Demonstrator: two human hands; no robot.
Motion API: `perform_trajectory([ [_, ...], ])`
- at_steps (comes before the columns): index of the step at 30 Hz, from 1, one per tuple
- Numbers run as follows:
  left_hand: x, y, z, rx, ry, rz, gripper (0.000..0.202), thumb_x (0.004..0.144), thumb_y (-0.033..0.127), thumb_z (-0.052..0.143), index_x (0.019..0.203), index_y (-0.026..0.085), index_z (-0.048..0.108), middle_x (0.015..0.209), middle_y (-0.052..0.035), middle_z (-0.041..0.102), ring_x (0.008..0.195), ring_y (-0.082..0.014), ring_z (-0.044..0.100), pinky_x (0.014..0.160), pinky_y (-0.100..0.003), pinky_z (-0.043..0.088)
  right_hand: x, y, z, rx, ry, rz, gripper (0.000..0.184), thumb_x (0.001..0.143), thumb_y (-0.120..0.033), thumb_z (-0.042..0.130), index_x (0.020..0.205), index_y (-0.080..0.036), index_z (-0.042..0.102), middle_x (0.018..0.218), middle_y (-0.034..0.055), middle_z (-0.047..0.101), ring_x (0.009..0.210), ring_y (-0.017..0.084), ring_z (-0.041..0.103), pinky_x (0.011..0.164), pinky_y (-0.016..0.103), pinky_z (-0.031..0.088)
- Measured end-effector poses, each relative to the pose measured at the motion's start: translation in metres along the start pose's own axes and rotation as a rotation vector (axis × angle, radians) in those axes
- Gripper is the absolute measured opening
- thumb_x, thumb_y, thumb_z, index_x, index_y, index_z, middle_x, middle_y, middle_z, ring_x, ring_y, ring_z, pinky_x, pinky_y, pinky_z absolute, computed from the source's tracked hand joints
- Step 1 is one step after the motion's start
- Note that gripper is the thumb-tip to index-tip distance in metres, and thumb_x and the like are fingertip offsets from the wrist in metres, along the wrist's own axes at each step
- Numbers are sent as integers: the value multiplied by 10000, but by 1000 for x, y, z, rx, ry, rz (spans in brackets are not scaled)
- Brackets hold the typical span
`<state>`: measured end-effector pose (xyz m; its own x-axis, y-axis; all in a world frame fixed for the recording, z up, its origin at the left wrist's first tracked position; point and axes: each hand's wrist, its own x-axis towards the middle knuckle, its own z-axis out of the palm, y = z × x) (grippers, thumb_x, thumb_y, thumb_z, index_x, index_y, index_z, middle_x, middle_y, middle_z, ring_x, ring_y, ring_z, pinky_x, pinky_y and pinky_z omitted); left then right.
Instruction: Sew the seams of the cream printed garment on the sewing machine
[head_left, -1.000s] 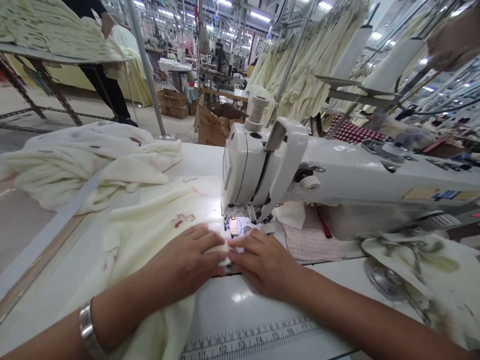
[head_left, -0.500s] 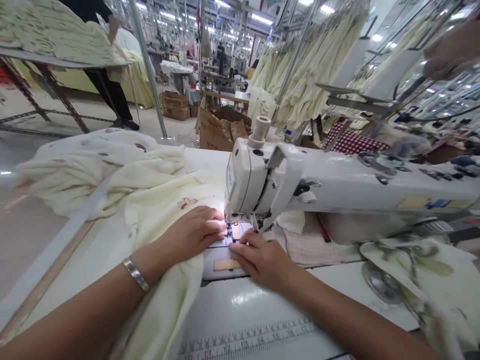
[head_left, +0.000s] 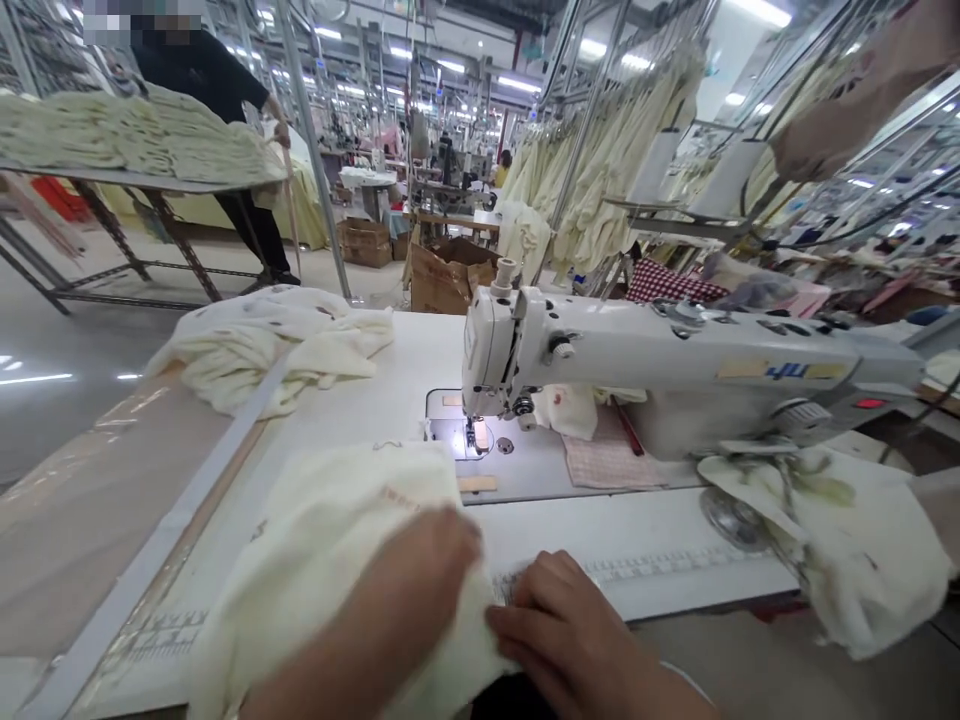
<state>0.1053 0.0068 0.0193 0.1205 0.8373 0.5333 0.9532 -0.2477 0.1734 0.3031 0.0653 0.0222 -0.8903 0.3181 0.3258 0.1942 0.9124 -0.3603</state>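
A cream fabric piece (head_left: 330, 540) with small printed marks lies on the white table (head_left: 637, 540) in front of me, away from the needle. My left hand (head_left: 420, 590) rests closed on its near edge, gripping the cloth. Beside it, my right hand (head_left: 562, 625) pinches the same edge, fingers curled. The white sewing machine (head_left: 675, 360) stands behind, its lit needle area (head_left: 474, 436) bare of cloth.
A heap of cream fabric (head_left: 262, 345) lies at the table's far left. A rag hangs over the handwheel (head_left: 832, 530) at right. A person stands by a stacked table (head_left: 150, 150) at back left. Cardboard boxes (head_left: 446, 275) and hanging garments (head_left: 607, 170) are behind.
Both hands pulled the cream fabric back from under the needle toward the table's near edge. The view has drawn back and lifted.
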Motion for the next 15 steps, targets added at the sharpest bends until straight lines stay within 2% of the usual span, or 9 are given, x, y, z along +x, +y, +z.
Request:
perform_trajectory([
  [2,32,-32,3,54,77,-86,162,866,171,454,878,160,615,848,-93,655,759,-219,598,614,-355,501,-3,-1,0,-18,-20,13,157,874,-170,480,933,-190,624,772,48,560,729,171,481,636,301,390],
  [4,50,-51,5,72,148,-78,160,860,163,478,763,156,605,934,-128,646,871,-258,589,705,-435,490,-7,0,-4,-21,-33,-8,150,867,-159,486,901,-199,626,737,36,553,706,167,491,622,291,404],
  [5,53,-52,4,68,180,-48,178,860,154,484,721,163,594,945,-118,646,895,-253,583,753,-453,476,-8,1,-8,1,-32,-25,161,864,-148,484,912,-207,625,733,30,554,700,161,504,620,283,418],
  [7,51,-37,-3,25,245,58,195,872,130,470,717,183,576,884,-60,651,844,-188,581,775,-387,468,-6,2,-17,77,8,-17,268,870,-117,444,1070,-219,590,839,50,586,778,161,557,666,277,470],
  [8,48,-23,-9,-17,276,135,194,882,126,447,748,191,571,820,-37,644,773,-156,573,723,-330,468,-2,1,-23,115,54,12,363,877,-105,410,1208,-213,515,968,79,591,873,166,576,720,282,494],
  [10,41,11,-27,-88,298,305,187,889,129,408,790,195,552,670,-3,594,604,-125,515,549,-261,409,13,-3,-35,170,150,74,522,883,-110,378,1393,-174,289,1298,162,448,1141,192,506,874,325,490],
  [11,38,26,-38,-99,315,382,183,886,134,397,791,197,540,609,12,560,534,-122,472,479,-259,354,23,-7,-41,187,166,83,541,878,-125,397,1401,-173,268,1407,172,332,1248,210,424,942,354,460],
  [13,33,43,-65,-80,288,428,164,881,159,398,803,223,527,547,39,516,464,-123,419,423,-275,281,43,-12,-52,250,141,41,403,842,-138,481,1239,-206,475,1470,123,270,1325,230,335,1023,393,394],
  [15,27,39,-96,-40,196,332,131,881,196,419,845,258,528,556,51,523,461,-125,434,417,-279,284,56,-12,-61,381,136,3,180,796,-113,543,942,-207,589,1387,94,417,1261,221,430,1006,382,410],
])
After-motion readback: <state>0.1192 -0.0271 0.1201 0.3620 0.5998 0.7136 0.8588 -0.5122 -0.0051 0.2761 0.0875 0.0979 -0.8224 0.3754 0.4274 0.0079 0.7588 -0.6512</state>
